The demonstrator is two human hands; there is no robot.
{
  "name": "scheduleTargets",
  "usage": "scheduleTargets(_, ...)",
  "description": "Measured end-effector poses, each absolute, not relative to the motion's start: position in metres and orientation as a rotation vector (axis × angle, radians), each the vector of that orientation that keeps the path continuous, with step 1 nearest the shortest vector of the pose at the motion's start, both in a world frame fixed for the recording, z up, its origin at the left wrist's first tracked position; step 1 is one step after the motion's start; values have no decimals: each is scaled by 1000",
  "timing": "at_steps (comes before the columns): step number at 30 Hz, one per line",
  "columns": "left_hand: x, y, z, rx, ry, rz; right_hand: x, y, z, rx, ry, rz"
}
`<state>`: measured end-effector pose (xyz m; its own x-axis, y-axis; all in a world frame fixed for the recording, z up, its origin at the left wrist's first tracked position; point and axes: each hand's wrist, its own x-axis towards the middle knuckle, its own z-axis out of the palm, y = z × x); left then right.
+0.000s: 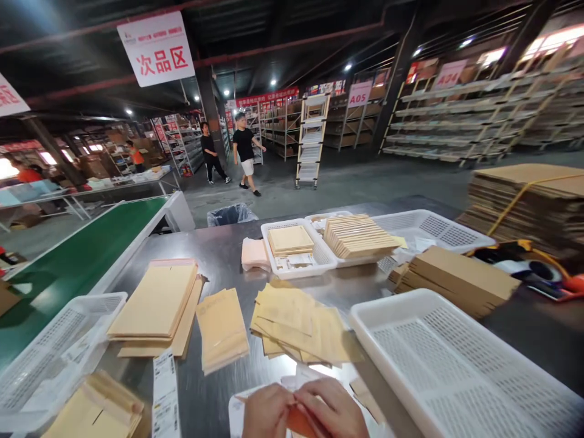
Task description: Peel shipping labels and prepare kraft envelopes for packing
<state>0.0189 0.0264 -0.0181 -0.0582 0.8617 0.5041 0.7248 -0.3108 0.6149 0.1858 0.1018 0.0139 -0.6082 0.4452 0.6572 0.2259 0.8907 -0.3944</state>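
At the bottom edge of the view my left hand and my right hand meet over a small orange-brown envelope, both gripping it; most of it is hidden by my fingers. A white sheet lies under them on the steel table. Just beyond my hands a loose pile of tan envelopes is fanned out, with a smaller stack to its left.
A white perforated tray sits at my right, another at my left. Stacked envelopes, small white baskets and flat cardboard crowd the table. A green conveyor runs left. Two people walk in the aisle.
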Motion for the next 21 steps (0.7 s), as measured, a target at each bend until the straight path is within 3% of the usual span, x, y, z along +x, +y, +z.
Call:
scheduleTargets(5,-8,6,19,1512,1931,1544,211,113,13,-624,-2192,226)
scheduleTargets(10,-13,4,19,1437,1946,1553,215,108,4,-684,-2277,255)
scheduleTargets(16,-12,13,-2,1513,1887,1343,194,95,-11,-914,-2509,979)
scheduleTargets(21,-56,-3,-39,1264,2274,1140,209,120,-19,-1193,-1951,1328)
